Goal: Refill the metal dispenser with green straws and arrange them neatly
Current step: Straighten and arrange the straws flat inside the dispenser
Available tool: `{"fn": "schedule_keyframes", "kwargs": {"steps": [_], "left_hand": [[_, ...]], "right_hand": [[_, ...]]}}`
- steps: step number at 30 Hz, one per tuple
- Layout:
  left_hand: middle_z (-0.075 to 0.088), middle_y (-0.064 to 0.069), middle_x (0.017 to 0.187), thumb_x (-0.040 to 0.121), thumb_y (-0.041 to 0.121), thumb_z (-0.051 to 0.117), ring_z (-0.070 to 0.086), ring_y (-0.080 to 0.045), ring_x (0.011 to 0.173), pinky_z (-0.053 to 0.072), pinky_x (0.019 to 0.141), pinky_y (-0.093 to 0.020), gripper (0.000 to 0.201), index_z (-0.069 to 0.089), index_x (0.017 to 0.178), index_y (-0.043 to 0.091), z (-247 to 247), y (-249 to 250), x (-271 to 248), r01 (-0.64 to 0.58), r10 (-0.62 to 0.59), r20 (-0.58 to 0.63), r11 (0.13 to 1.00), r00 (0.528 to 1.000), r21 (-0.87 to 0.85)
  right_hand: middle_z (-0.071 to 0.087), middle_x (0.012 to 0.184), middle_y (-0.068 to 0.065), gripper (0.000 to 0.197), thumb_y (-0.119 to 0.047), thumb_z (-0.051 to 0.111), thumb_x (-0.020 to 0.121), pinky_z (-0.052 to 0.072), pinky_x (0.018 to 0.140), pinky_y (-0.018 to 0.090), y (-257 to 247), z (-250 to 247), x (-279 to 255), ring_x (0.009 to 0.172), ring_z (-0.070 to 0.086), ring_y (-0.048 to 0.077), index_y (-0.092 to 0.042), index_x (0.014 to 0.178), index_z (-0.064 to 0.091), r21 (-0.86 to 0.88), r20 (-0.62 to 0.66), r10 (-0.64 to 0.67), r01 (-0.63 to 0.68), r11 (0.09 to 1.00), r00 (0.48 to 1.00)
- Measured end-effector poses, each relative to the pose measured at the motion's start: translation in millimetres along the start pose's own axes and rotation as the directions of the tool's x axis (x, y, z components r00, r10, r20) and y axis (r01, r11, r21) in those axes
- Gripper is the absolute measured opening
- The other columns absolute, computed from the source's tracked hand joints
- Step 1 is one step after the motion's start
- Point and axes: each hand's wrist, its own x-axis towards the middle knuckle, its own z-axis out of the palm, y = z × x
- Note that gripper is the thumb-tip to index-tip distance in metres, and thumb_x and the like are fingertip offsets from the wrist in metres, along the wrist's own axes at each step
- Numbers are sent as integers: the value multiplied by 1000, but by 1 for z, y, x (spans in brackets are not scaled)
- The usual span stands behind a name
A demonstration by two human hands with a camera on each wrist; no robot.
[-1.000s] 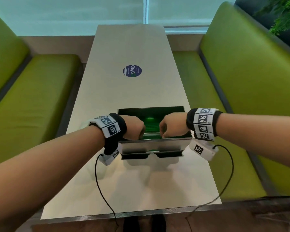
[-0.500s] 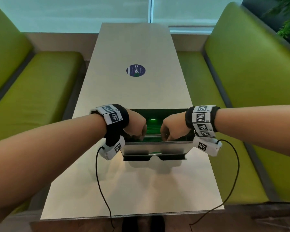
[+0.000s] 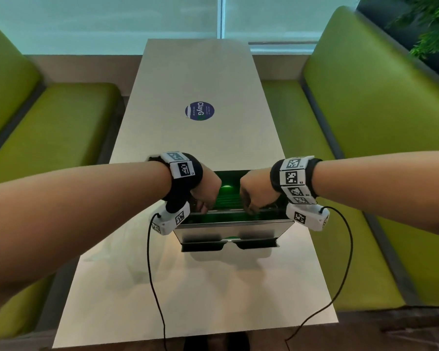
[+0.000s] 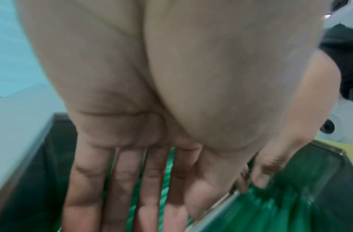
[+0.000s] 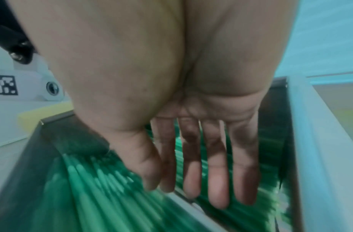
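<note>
Both hands, left hand [image 3: 206, 190] and right hand [image 3: 254, 192], reached fingers straight, slightly apart, into the dispenser [image 3: 232, 228], touching green straws [image 5: 104, 185] at the table's [image 3: 195, 79] six o'clock.

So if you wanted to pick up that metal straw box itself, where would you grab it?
Probably by its two short end walls, one hand from each side. The metal dispenser is a wide, open-topped box lying across the table, so its ends face outward. The left hand and right hand reach in from above onto the green straws, and the sloped front holds a tray.
</note>
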Motion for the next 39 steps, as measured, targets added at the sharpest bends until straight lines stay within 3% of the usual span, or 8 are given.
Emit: {"fn": "schedule_keyframes", "kwargs": {"steps": [5, 7, 12, 17, 23, 27, 32, 39], "left_hand": [[66, -14, 122, 106, 22, 45, 61, -28, 100, 42, 72, -22, 36, 62, 127, -2, 7, -2, 11, -3, 0, 16, 978, 1000, 209], [63, -13, 115, 106, 23, 43, 56, -28, 98, 38, 78, -27, 37, 61, 127, -2, 11, -2, 9, 40, -31, -47, 978, 998, 205], [60, -7, 95, 104, 29, 48, 52, -22, 82, 41, 70, -29, 31, 67, 109, 5, 2, -12, -5, 37, -13, -166, 989, 986, 142], [64, -10, 124, 105, 33, 44, 58, -25, 99, 38, 75, -29, 43, 55, 134, 4, 7, -4, -11, 52, 22, -282, 966, 959, 252], [60, -13, 137, 100, 20, 52, 58, -29, 125, 41, 85, -29, 37, 60, 133, 4, 15, -15, -11, 6, 13, -158, 993, 987, 118], [64, -12, 128, 104, 26, 47, 59, -27, 100, 41, 80, -30, 36, 61, 128, 4, 13, -12, -16, 31, -1, -193, 988, 981, 154], [66, -9, 119, 104, 30, 46, 55, -22, 92, 39, 78, -31, 37, 63, 126, 6, 17, -10, -9, -23, 67, -181, 972, 981, 232], [62, -10, 132, 99, 22, 53, 59, -29, 123, 47, 89, -32, 35, 61, 131, 8, 33, -14, -1, -84, 122, -84, 930, 989, 359]], "right_hand": [[76, 95, 3, 29, -29, 57, 98, 57, 89, 37, 2, -1, 8, 90, 73, 23, -8, 108, 74, 36, -9, 70, -70, 997, 997], [74, 101, 5, 33, -32, 55, 99, 56, 88, 34, -1, 0, 5, 95, 70, 24, -7, 112, 72, -2, -30, 68, -68, 998, 997], [69, 93, 8, 39, -36, 52, 100, 52, 74, 31, 0, -6, -3, 81, 62, 24, -3, 107, 71, -76, -144, 74, -86, 993, 987], [53, 72, 2, 27, -23, 49, 100, 49, 67, 29, -3, -3, -11, 67, 55, 20, -5, 100, 69, -242, -197, 45, -93, 966, 979], [68, 105, 11, 34, -24, 42, 103, 46, 76, 29, -16, 6, -8, 86, 57, 24, -5, 115, 67, -360, -35, 60, -68, 931, 998], [57, 76, 4, 26, -24, 47, 100, 45, 71, 30, -10, 1, -7, 80, 56, 25, -6, 93, 65, -243, -143, 43, -77, 967, 989], [73, 105, 7, 29, -31, 54, 97, 56, 87, 35, -2, 8, -3, 97, 68, 26, -9, 108, 71, -105, -114, 13, -25, 994, 993], [69, 117, 5, 32, -30, 50, 101, 48, 86, 28, -2, 18, -5, 107, 64, 23, -11, 120, 67, -178, -40, -41, 33, 983, 998]]}}
